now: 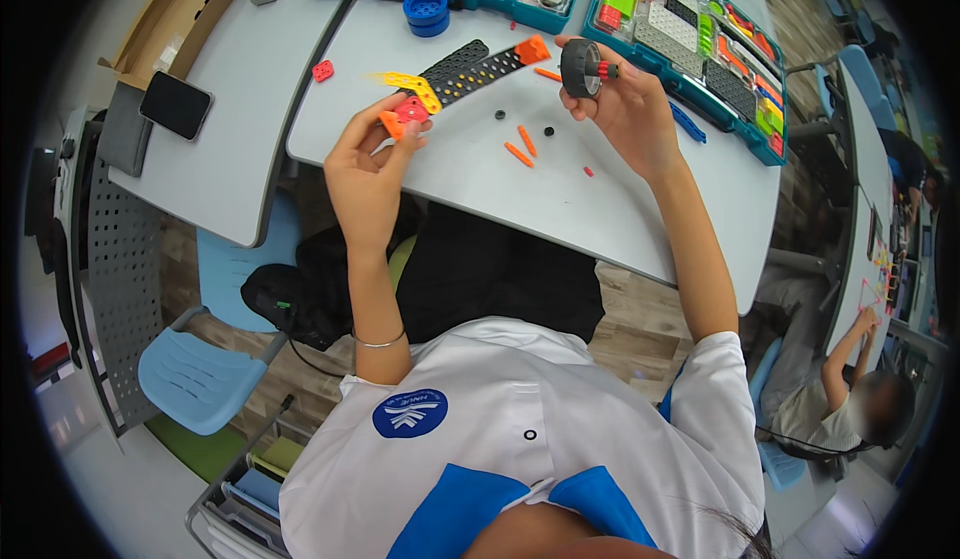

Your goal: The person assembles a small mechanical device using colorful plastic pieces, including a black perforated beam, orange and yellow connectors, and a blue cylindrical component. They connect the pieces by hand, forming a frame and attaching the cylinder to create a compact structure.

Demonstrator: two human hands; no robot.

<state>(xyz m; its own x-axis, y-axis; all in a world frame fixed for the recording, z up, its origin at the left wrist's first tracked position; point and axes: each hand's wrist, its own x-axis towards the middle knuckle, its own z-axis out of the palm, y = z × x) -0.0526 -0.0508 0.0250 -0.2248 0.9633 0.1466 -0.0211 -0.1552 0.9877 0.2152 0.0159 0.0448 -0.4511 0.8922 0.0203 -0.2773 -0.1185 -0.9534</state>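
hands well apart, each shut on something. i've got the left hand (365,169) pinching the frame (480,77) at its near end, by the red block (411,109), up over the table (450,164). right hand (640,124) has the wheel (577,69), also raised, fingers about the tyre and the red pin (607,70). all looks plastic, so i'd call both light. frame: likely stiff, but joints could twist or pop loose; i'd hold at the red block, not the far orange tip (533,50). wheel: tyre probably grippy, hub smoother; i'd take it by the tread. loose orange pins (527,141) on the table: hard, would probably roll.
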